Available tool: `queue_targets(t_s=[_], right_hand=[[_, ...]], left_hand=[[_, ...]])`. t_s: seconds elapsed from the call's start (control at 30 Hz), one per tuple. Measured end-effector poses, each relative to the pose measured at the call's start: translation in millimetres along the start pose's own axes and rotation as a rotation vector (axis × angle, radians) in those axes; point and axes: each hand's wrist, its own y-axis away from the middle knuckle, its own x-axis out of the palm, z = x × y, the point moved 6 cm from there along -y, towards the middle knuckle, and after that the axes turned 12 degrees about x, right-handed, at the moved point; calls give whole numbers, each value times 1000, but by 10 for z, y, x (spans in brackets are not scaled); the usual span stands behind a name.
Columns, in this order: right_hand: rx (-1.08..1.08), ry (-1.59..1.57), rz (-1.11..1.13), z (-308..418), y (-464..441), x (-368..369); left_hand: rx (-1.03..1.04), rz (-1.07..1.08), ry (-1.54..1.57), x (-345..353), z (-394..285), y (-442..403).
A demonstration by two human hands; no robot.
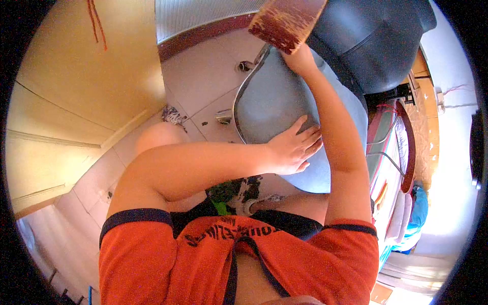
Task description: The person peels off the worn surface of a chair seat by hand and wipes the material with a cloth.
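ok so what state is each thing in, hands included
left hand: open, fingers spread, resting on the grey panel
right hand: partly hidden behind the wooden block, grip unclear
wooden block: scuffed, finish worn
grey panel: partly covered, its edge curved
red cords: hanging
orange shirt: being worn, neckline open

The seat is grey, the backrest black. The board is red-brown, streaked tan; the shirt orange, dark-trimmed.

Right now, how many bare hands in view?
2: left hand on the grey metal-edged panel; right hand at its far end, partly hidden by worn wooden block. No others visible.
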Motion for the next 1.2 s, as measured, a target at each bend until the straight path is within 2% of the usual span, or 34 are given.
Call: queue_targets(t_s=[0.1, 0.13, 0.17, 0.23, 0.37, 0.43, 0.53, 0.6, 0.67, 0.7, 0.77, 0.8, 0.83, 0.9, 0.97, 1.0, 1.03, 1.07, 1.1, 1.13, 1.17, 1.2], right_hand=[[-100, -133, -34, 155, 137, -68], [-161, 11, -17, 238, 146, -81], [-155, 7, -3, 281, 147, -93], [-55, 208, 155, 410, 141, -55], [-66, 207, 110, 389, 4, 105], [-95, 184, 165, 216, -120, 292], [-41, 216, 158, 285, -49, 274], [54, 385, 99, 374, 107, 165], [94, 374, 71, 364, 170, 154], [185, 319, 111, 441, 248, 75], [127, 226, 114, 574, 374, 5], [156, 257, 111, 584, 418, 66], [174, 253, 93, 551, 514, 43], [172, -50, 94, 517, 769, -28], [227, -471, 45, 529, 1200, -279], [358, -687, 82, 440, 1445, -362], [630, -1110, 89, 349, 1734, -366], [815, -1296, 10, 351, 2010, -536], [957, -1399, -16, 273, 2343, -518], [919, -1403, 44, 190, 2702, -379], [735, -1295, 16, 349, 2937, -464], [747, -1184, -5, 518, 3177, -448]], left_hand=[[-3, 11, -38, 7, -12, 6], [-11, 12, -26, -10, -13, 0], [-7, 46, -27, 8, -12, -8], [-9, 84, -16, 54, -22, -6], [-2, 68, -24, 89, -1, -3], [7, 52, -16, 104, -17, -1], [15, 34, -8, 103, -19, -2], [30, 9, 15, 86, -13, 0], [59, -62, 81, 88, -4, 6], [84, -60, 81, 73, -11, -4], [121, -41, 128, 54, -7, -19], [132, -130, 178, 1, -12, -4], [155, -119, 178, 1, -53, 17], [185, -102, 167, -19, -105, 57], [282, -179, 77, -59, -181, 154], [432, -186, 137, -51, -282, 272], [584, -195, 197, -67, -368, 388], [644, -111, 282, -241, -411, 426], [703, -22, 363, -482, -436, 432], [668, -202, 345, -702, -360, 399], [625, -376, 330, -900, -278, 407], [510, -362, 269, -959, -93, 384]])
